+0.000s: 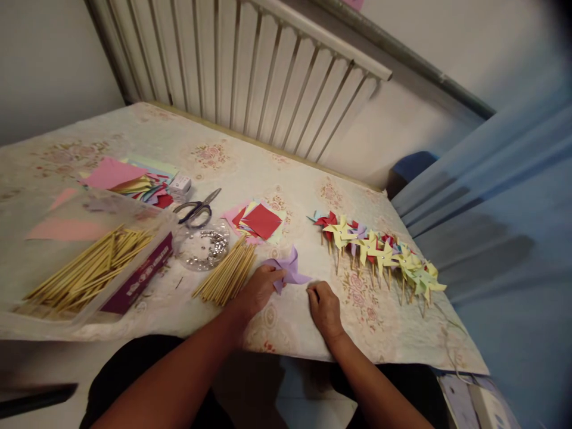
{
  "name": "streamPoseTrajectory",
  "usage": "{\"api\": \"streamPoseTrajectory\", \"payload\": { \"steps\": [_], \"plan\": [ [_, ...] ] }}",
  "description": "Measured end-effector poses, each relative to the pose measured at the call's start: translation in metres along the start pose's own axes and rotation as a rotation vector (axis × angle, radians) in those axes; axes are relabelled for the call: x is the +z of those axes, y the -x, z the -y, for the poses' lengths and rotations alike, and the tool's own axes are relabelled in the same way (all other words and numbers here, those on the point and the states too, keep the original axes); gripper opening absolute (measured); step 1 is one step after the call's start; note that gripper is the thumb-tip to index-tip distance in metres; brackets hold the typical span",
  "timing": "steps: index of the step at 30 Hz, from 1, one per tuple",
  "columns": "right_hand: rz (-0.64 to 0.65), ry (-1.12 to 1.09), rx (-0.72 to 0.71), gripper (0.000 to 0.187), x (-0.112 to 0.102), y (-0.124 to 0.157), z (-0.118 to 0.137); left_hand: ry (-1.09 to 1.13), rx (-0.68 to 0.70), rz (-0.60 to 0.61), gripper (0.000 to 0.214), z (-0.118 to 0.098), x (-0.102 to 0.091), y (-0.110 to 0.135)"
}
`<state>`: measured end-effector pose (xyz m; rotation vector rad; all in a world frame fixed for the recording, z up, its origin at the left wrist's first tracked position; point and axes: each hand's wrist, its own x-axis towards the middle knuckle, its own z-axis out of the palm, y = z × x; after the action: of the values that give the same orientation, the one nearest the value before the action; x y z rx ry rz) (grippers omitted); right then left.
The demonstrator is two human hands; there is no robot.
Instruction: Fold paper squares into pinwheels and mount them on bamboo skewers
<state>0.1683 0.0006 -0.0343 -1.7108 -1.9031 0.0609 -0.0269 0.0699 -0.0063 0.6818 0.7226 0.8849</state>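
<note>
My left hand (260, 288) pinches a purple paper pinwheel (291, 269) near its centre, its folded blades spreading to the right of my fingers. Just right of its lowest blade, my right hand (325, 307) rests with curled fingers on the tabletop; whether anything small is inside them is hidden. Beside my left hand lies a bundle of thin wooden sticks (227, 273). A clear round dish of silvery pins (203, 247) stands behind the sticks to the left. Cut paper squares, a red one (264, 221) on top, are stacked behind the pinwheel.
Finished pinwheels on sticks (370, 247) lie in a row at the right. Scissors (196, 210) and a small white box (180, 186) are near more coloured paper (116, 173). At the left a clear plastic bin (167, 229) holds many sticks. A radiator (250, 71) stands behind the table.
</note>
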Motion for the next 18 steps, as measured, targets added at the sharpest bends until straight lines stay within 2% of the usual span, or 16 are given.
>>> {"api": "streamPoseTrajectory", "payload": {
  "steps": [5,12,18],
  "plan": [
    [-0.028,-0.038,-0.008,0.015,0.0005,-0.0001,0.0006,0.029,-0.008,-0.025,0.017,0.0004,0.0006,0.0001],
    [-0.121,-0.036,0.061,0.013,0.0026,0.0001,0.0011,0.013,0.0,-0.021,0.016,0.0032,-0.0011,-0.0012],
    [-0.118,-0.018,0.06,0.013,0.0024,0.0009,0.0009,0.057,-0.014,0.005,0.016,-0.001,0.0036,0.0031]
  ]
}}
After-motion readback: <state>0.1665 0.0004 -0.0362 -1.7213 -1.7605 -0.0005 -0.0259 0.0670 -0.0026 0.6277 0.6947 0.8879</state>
